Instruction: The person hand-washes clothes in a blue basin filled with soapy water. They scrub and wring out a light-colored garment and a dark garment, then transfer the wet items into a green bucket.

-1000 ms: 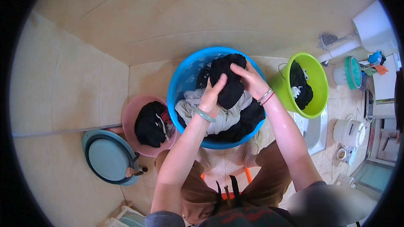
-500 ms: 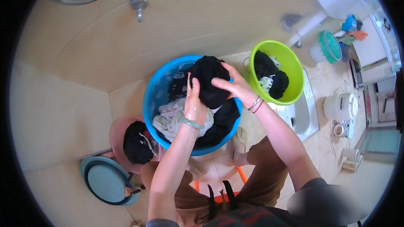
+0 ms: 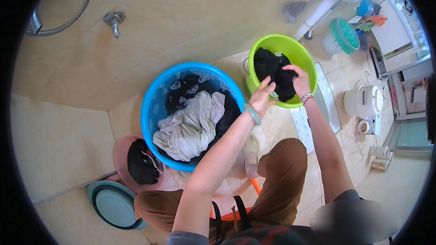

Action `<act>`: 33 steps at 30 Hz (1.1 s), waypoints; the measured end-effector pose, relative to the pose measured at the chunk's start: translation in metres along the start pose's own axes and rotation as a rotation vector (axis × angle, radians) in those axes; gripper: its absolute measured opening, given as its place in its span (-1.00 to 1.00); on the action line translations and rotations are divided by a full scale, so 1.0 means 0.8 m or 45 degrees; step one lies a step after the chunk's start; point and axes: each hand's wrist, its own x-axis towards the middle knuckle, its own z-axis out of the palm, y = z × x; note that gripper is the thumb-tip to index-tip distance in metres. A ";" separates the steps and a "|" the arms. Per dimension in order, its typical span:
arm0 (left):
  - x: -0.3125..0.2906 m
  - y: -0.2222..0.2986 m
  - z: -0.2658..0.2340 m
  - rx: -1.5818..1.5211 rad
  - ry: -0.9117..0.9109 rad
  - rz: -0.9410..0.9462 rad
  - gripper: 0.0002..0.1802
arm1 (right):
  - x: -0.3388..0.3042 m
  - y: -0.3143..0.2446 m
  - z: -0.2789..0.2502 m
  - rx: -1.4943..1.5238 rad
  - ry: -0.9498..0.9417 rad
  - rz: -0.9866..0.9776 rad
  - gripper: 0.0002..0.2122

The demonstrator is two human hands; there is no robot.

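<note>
A bunched black garment lies in the lime-green bucket. My right hand reaches over the bucket's right side, its fingers apart and curved against the garment's edge. At the bucket's near left rim is my left hand, palm toward the garment, fingers spread and holding nothing. More dark cloth lies beneath and beside the garment. To the left stands a blue tub of sudsy water, with a pale wrung-looking cloth heaped on dark laundry.
A pink basin with black clothing sits left of the tub, beside a grey-green collapsible basin. A wall tap is above the tub. A white squat-toilet pan lies behind my right forearm. My knees flank an orange stool.
Both hands have moved right, from above the blue tub to the green bucket. The black garment went with them and now rests inside it. The view has shifted slightly.
</note>
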 end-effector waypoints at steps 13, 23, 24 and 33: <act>-0.091 0.016 -0.198 -0.359 0.614 0.195 -0.59 | 0.014 -0.092 0.143 -0.418 -0.225 -0.619 -0.74; -0.152 0.020 -0.352 -0.672 0.886 0.494 -0.50 | 0.011 -0.060 0.462 -0.846 -0.928 -0.241 -0.34; -0.155 0.020 -0.358 -0.681 0.907 0.487 -0.51 | 0.012 -0.054 0.480 -0.850 -0.945 -0.195 -0.33; -0.148 0.014 -0.392 -0.744 0.906 0.396 -0.50 | 0.022 0.031 0.527 -0.838 -0.926 0.010 -0.62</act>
